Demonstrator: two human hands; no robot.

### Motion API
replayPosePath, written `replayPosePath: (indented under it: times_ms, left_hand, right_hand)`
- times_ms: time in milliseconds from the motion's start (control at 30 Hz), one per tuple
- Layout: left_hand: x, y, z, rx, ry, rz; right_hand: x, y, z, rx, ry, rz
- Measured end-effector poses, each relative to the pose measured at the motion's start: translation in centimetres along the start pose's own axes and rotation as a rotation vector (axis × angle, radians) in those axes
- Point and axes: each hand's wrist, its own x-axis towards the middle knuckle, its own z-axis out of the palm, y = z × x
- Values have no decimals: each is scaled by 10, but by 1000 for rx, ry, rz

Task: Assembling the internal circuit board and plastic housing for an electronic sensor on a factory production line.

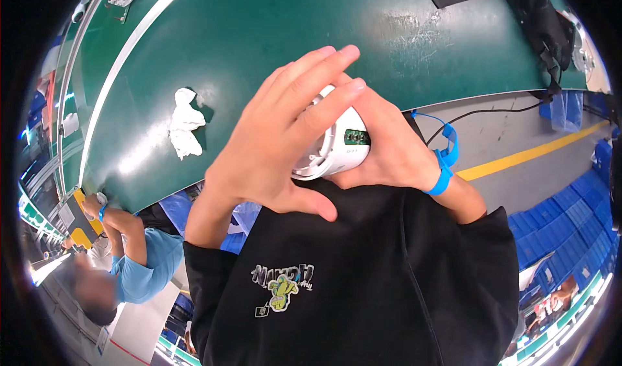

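A white round plastic housing is held close in front of my black shirt, at the near edge of the green table. A small green circuit board shows in an opening in its side. My right hand is closed round the housing from the right, with a blue wristband at its wrist. Over the housing's left side, my left hand is open, its fingers stretched out and its thumb apart. It covers much of the housing, and whether it touches it I cannot tell.
On the green table lies a crumpled white cloth, left of my hands. A black bag with straps rests at the far right. Blue bins stand at the right. A co-worker in a light blue shirt sits at the left.
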Motion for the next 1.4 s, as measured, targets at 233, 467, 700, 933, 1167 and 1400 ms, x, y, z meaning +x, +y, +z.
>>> replayPosePath:
  times_ms: [233, 467, 700, 933, 1167, 1400]
  left_hand:
    - [23, -44, 20, -303, 651, 182]
    - [31, -28, 21, -9, 522, -1]
    - [36, -32, 25, -216, 526, -231]
    - [43, -48, 21, -304, 472, 58]
    - [45, -34, 29, -287, 536, 41]
    - [42, -6, 14, -206, 374, 26]
  right_hand:
    - [25, -6, -17, 637, 58, 52]
    - [37, -3, -34, 1016, 127, 36]
    - [55, 1, -40, 804, 278, -174]
    - [50, -3, -43, 550, 358, -205]
    - [48, 15, -56, 325, 232, -457]
    - [19, 28, -68, 560, -150, -119]
